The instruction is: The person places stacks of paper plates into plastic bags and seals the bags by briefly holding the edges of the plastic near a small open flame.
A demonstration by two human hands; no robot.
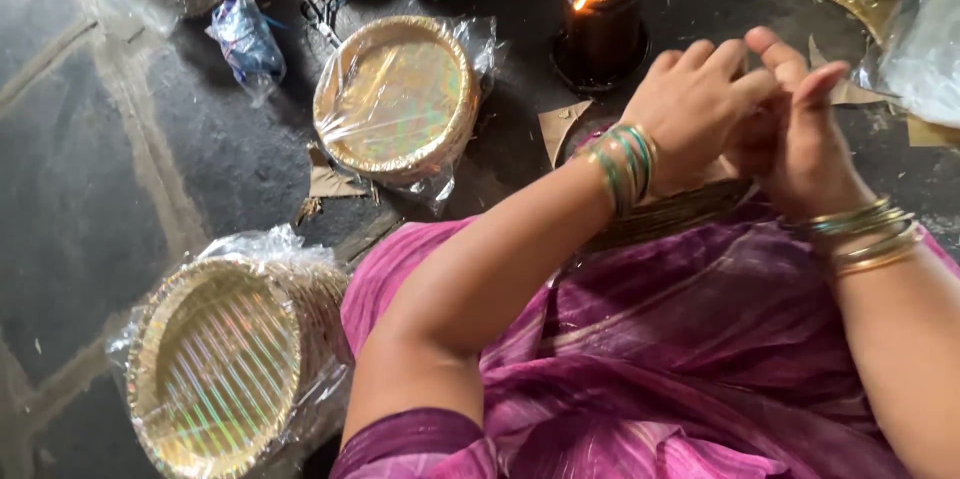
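- Far out to the left of the left hand (690,109) lay a plastic-wrapped stack of shiny gold paper plates (225,364) tipped on its side, and a second wrapped stack of gold plates (398,96) lay flat nearer it; both looked sealed and set aside.
- Just above the left hand stood a lit candle in a dark glass jar (603,14), probably kept within reach for the work.
- The left hand was curled with fingers drawn together, pressed against the right hand (808,139); whatever they pinched was hidden, so I cannot tell what either held.
- Beneath both hands, on the purple sari-draped lap, rested a loose stack of gold plates (668,214), edge showing.
- Right of the right hand lay clear crumpled plastic wrap (920,54).
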